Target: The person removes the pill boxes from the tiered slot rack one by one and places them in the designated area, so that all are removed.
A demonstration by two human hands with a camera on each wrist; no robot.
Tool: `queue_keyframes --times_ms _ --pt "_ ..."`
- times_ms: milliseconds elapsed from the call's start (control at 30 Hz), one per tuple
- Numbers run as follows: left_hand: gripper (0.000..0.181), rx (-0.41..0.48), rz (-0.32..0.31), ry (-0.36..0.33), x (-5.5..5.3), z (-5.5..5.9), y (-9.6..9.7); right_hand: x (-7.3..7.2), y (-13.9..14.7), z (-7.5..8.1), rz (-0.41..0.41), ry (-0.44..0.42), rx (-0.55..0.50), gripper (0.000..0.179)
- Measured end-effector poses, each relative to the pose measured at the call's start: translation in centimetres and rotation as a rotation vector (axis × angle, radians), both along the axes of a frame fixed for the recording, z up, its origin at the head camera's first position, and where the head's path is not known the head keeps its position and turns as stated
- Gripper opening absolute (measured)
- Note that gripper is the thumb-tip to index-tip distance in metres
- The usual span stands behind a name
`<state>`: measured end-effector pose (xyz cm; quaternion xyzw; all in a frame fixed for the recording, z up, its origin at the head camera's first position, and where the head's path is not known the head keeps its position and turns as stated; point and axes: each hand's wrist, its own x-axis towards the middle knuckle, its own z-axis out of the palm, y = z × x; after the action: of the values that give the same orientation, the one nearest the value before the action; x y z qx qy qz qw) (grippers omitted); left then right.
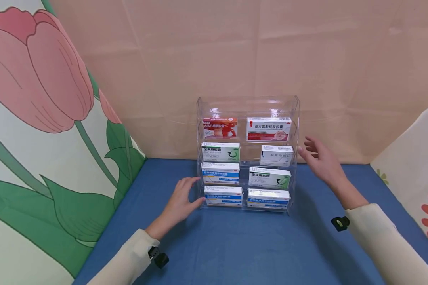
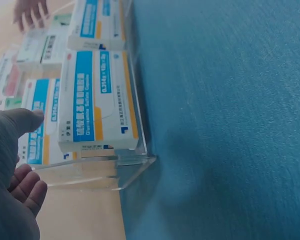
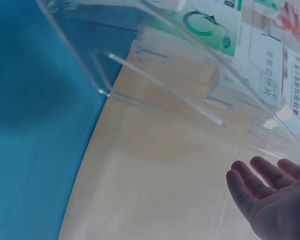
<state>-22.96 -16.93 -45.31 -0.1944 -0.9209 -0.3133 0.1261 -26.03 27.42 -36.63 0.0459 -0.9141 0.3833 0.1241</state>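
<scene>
While the left hand [image 1: 180, 200] hovers with thumb and fingers parted and nothing gripped, just beside the lower left of a clear tiered rack [image 1: 249, 107], whether it touches the plastic is hard to tell. On the blue tabletop [image 1: 246, 249], the rack bears a left column topped by a red box [image 1: 220, 128] and a right column topped by a white box with a red band [image 1: 268, 129]; beyond its right side, the right hand [image 1: 321, 164] is empty, fingers loosely spread.

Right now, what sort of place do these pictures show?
Probably a staged tabletop set rather than a shop: a blue table, a creased peach backdrop and a clear rack of medicine boxes.
</scene>
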Motion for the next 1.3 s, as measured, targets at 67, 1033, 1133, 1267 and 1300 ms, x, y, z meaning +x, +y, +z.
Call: queue_keyframes --times_ms 67,1033,1133,1267,1300 --pt "0.067 0.012 -0.005 0.016 0.0 0.0 0.2 -0.2 -0.2 0.2 0.002 -0.004 -0.036 0.082" --pt "0.057 -0.132 -0.112 -0.059 -1.1 0.0 4.7 -4.0 -2.1 0.8 0.016 -0.052 -0.4 0.068" --pt "0.051 -0.16 -0.108 -0.045 -1.1 -0.1 5.0 -4.1 -2.0 0.4 0.011 -0.043 -0.398 0.066" --pt "0.04 -0.205 -0.1 -0.038 -1.1 -0.2 5.3 -3.9 -2.1 -0.1 0.014 -0.037 -0.389 0.066" --pt "0.037 -0.211 -0.1 -0.043 -1.1 -0.3 5.3 -3.8 -2.1 -0.3 0.019 -0.039 -0.393 0.066"
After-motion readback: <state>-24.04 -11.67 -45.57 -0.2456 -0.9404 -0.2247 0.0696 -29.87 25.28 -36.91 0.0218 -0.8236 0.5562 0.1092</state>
